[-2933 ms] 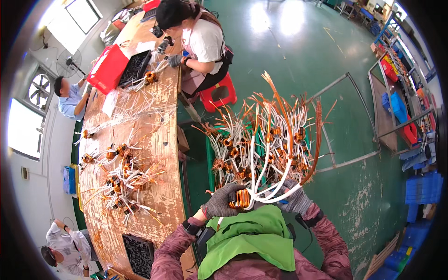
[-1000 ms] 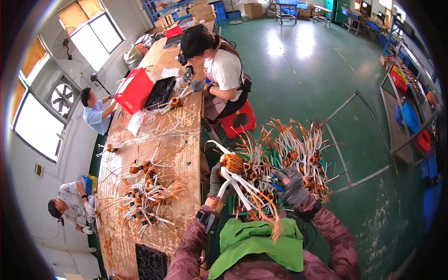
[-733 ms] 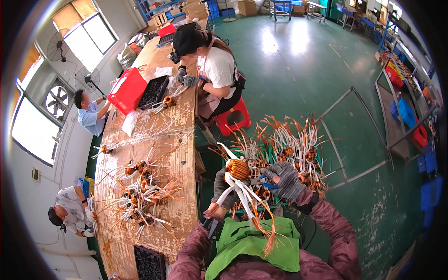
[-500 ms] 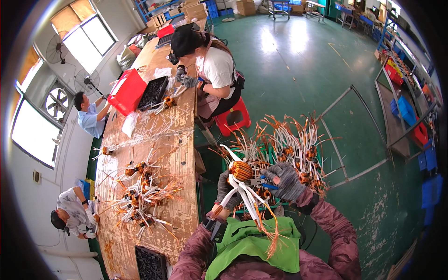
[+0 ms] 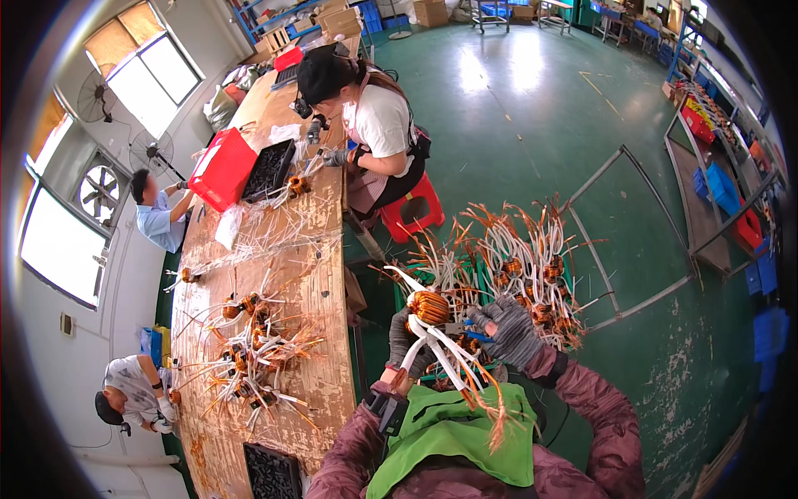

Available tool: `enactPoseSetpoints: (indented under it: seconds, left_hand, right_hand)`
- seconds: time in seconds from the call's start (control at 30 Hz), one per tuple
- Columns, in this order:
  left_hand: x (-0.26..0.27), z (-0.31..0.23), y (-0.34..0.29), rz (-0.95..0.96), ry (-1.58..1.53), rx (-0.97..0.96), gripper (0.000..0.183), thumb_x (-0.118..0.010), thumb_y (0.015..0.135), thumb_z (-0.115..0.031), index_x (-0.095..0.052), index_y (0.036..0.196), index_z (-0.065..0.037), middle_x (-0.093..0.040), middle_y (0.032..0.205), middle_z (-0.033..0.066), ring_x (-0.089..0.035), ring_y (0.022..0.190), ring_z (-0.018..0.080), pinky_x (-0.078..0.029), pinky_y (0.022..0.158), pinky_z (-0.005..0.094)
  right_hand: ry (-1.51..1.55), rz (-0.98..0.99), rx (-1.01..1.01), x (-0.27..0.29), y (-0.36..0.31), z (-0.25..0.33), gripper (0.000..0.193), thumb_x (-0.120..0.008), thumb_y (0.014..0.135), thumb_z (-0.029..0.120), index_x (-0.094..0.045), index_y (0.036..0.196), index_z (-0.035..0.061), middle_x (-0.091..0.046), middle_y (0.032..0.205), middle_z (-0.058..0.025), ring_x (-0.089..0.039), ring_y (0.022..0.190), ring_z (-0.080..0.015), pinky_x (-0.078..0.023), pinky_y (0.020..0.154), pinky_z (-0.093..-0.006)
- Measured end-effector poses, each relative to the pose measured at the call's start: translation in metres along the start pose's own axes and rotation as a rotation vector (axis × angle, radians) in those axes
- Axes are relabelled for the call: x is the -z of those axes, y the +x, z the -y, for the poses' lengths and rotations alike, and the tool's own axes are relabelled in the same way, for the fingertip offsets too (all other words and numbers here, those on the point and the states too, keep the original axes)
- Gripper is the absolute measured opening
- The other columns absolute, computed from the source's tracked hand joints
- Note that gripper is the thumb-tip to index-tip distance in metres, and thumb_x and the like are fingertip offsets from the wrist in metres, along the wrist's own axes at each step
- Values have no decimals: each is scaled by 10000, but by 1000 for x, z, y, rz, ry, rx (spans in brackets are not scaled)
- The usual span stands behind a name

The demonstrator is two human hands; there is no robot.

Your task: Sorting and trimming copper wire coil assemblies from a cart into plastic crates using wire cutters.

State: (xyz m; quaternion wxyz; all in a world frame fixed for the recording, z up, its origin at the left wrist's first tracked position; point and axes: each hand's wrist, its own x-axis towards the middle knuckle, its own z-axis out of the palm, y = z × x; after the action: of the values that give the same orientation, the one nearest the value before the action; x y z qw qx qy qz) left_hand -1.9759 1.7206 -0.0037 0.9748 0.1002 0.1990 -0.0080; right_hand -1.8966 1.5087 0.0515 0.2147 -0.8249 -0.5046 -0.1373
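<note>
Gripping with bent, partly hidden fingers, the grey-gloved left hand (image 5: 401,336) has a copper-wound coil (image 5: 430,308) at its upper right, rounded and shiny orange-brown, one thick white lead jutting up-left, other white-sleeved ones drooping into frayed bare copper. Right of it, the right hand (image 5: 515,334) curls loosely round a blue tool (image 5: 477,337).

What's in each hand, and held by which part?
Left hand: copper-wound coil, by its lower left side, exact grip partly hidden. Right hand: blue tool, apparently by its handles.
</note>
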Motion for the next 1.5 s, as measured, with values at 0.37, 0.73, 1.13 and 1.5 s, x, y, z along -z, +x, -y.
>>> enactPoseSetpoints:
  seconds: [0.37,0.73,1.13,1.5]
  left_hand:
    - [-4,6,1,21,-76,40,440,-620,792,-321,-516,1141,-74,-583,1064,91,-579,943,252,-494,870,411]
    - [-10,4,4,-146,-149,-11,442,-650,735,-353,-549,1098,-122,-577,1052,57,-555,959,261,-472,895,446]
    - [-11,15,0,-316,-9,66,467,-511,769,-420,-550,1118,-114,-584,1103,117,-562,979,326,-444,911,508]
    - [-13,19,-15,-321,-93,21,534,-565,730,-510,-556,1101,-125,-580,1095,136,-537,1003,331,-423,932,492]
  right_hand:
    - [492,173,-341,-36,-25,3,396,-662,721,275,-610,1058,73,-600,817,-138,-594,723,-312,-483,663,-400]
    - [336,24,-298,-34,-44,5,348,-553,847,163,-575,1187,95,-609,937,-127,-582,861,-256,-466,775,-369]
    - [915,363,-455,-78,-55,-30,429,-528,911,294,-424,1310,177,-475,1227,-95,-498,1146,-260,-393,1001,-393]
    - [1236,229,-708,-44,-50,43,416,-490,935,354,-511,1189,25,-572,1087,-51,-554,948,-133,-494,774,-254]
